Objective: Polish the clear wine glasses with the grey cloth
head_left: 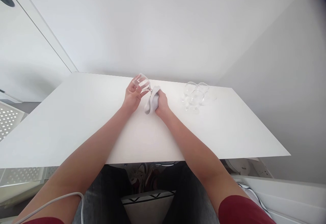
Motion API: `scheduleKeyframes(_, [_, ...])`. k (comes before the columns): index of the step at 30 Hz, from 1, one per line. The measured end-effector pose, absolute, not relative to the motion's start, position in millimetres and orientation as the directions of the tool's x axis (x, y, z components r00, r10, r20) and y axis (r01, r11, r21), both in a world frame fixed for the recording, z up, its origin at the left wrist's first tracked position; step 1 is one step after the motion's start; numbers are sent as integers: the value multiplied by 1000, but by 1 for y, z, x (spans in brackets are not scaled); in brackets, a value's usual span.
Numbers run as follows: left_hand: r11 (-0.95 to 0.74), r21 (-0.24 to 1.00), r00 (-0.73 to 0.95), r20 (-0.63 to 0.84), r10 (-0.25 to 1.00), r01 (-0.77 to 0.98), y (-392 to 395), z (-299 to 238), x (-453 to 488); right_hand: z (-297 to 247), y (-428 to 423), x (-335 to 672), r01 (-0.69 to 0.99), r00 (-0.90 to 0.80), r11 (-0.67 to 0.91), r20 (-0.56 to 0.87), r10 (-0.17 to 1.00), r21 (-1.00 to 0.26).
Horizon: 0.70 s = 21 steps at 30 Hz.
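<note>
A clear stemmed glass [142,82] is tilted above the middle of the white table, its bowl toward the upper left. My left hand [132,95] wraps its fingers around the bowl. A light grey cloth [153,100] is bunched over the stem and foot end, hiding that part of the glass. Closed on this cloth, my right hand [162,102] presses it against the glass from the right. Several more clear stemmed glasses [196,96] stand close together to the right of my hands, their outlines overlapping.
The white table [76,125] reaches back to a plain white wall [152,27]. A white perforated basket [10,120] is beyond the table's left edge. A white cable [73,194] hangs over my left arm. Shoes [144,178] show below the front edge.
</note>
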<state>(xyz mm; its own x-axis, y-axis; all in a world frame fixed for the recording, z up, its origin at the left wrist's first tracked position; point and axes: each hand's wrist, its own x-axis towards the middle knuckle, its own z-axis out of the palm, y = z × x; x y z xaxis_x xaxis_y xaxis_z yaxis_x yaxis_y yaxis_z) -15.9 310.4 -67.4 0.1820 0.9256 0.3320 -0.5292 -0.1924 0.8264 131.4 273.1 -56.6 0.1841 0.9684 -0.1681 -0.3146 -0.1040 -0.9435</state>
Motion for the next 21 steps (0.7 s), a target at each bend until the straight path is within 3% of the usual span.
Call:
scheduleKeyframes(2, [-187,833,167,314,935,-520,312,-68,-16,-58,269,129,1,400,107,98,911,-994])
scheduleKeyframes(4, [-178,831,186,317,930,-527,312,-68,-16,-59,267,127,166,431,211,264,863,-963])
scheduleKeyframes(6, [-172,823,212,332,919,-541,312,-67,-16,-58,267,127,14,393,163,155,906,-986])
scheduleKeyframes(9, [-164,834,254,338,906,-526,310,-66,-17,-57,273,128,-406,163,-115,-196,967,-906])
scheduleKeyframes(11, [-155,842,280,338,898,-517,310,-65,-17,-57,278,131,-501,-5,-235,-269,963,-833])
scheduleKeyframes(13, [-148,834,279,338,899,-532,311,-65,-18,-60,280,133,-455,7,-217,-247,969,-864])
scheduleKeyframes(15, [-156,814,227,332,916,-559,313,-66,-19,-63,280,136,-269,197,-126,-183,963,-955])
scheduleKeyframes(18, [-205,796,93,311,946,-570,315,-67,-22,-65,274,136,191,439,-17,70,896,-981])
scheduleKeyframes(21, [-255,825,0,296,955,-504,314,-66,-22,-62,264,130,490,258,176,335,906,-854])
